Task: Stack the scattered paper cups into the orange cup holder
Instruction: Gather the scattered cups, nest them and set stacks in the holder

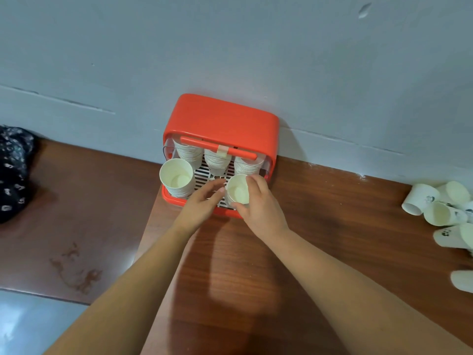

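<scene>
Holder [220,116]: four cup stacks [176,178] inside.
Right hand [258,203]: gripping one cup [238,190].
Left hand [202,201]: fingers straight, holding nothing.
Loose cups [442,213]: about six.

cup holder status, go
Right hand grips cup at front right of holder. Left hand open beside it. Loose cups lie on table far right. Nothing blocking.

1 head view, steeply down, close over table [332,216]
</scene>
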Demonstrator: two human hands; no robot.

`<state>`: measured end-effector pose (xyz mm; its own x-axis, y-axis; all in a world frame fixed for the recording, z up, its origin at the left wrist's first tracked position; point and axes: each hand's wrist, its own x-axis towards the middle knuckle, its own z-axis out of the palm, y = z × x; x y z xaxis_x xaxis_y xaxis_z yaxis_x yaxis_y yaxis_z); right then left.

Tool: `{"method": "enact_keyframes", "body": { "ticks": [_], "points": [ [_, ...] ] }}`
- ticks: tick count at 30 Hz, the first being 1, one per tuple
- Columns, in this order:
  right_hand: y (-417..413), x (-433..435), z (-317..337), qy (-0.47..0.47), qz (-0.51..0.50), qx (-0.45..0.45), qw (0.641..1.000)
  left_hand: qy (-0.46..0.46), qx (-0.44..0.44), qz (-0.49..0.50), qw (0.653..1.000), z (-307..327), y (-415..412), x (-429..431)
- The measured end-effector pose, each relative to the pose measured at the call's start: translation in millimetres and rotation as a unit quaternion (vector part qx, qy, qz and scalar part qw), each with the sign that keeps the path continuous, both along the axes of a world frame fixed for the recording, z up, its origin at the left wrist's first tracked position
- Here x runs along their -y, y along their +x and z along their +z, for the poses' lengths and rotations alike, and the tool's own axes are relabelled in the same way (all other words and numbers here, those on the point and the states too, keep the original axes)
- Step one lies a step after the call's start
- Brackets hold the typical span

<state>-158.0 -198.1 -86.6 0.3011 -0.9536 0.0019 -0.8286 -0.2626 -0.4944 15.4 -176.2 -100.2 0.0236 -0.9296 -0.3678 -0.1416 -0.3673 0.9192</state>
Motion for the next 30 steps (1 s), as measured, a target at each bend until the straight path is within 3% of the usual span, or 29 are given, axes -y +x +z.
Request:
{"method": "enact_keyframes", "body": {
  "ticks": [7,19,24,30],
  "points": [
    [7,12,-5,0.11,-0.062,0.095,0.987,-0.043,0.058,-0.01,0.997,-3,4,1],
    [-2,-2,0,0.136,-0.053,0.098,0.984,-0.037,0.162,0.011,0.986,5,-6,-12],
    [-67,-40,16,0.128,-0.103,0.026,0.986,-0.001,0.201,0.021,0.979,4,-30,-47],
    [-197,-95,25,0.163,-0.203,-0.055,0.964,-0.017,0.249,-0.142,0.958,19,-101,-55]
  ]
}}
